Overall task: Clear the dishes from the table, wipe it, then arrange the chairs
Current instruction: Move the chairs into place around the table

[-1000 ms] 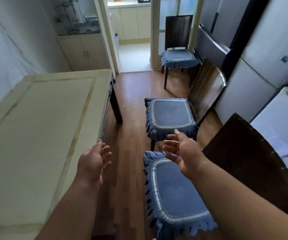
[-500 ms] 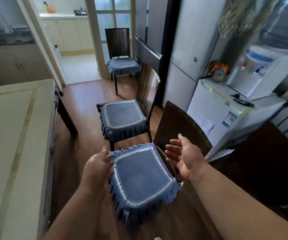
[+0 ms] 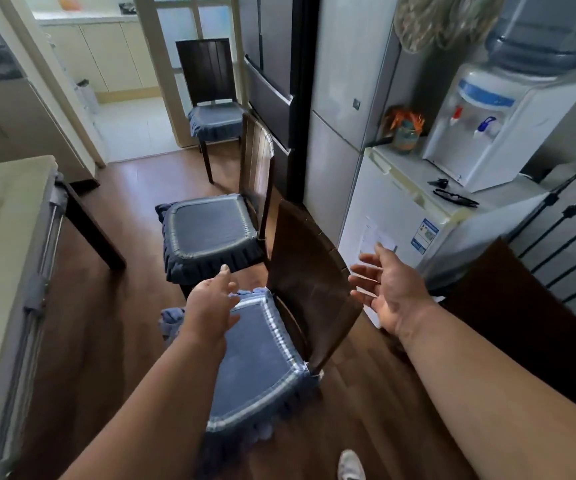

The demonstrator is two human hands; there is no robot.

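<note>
Two bare hands reach toward the nearest chair (image 3: 314, 292), neither one touching or holding anything. The left hand (image 3: 210, 308) hovers over the front of that chair's blue seat cushion (image 3: 258, 368), fingers loosely spread with the thumb pointing up. The right hand (image 3: 390, 292) is open, palm turned inward and fingers apart, just to the right of the chair's dark wooden backrest, which sits between the two hands. The chair stands on the wooden floor (image 3: 376, 410), its seat facing the desk (image 3: 2, 216) at the left, with a strip of floor between them. The desk's pale top shows no dishes in the part that is in view. A second chair (image 3: 210, 230) with the same blue cushion stands just beyond the first, and a third chair (image 3: 210, 98) sits farther back beside the doorway. To the right, a small white fridge (image 3: 393, 216) carries a water dispenser (image 3: 494, 126), with a tall fridge (image 3: 345, 81) behind it. The toe of a white shoe (image 3: 350, 467) shows at the bottom edge.
</note>
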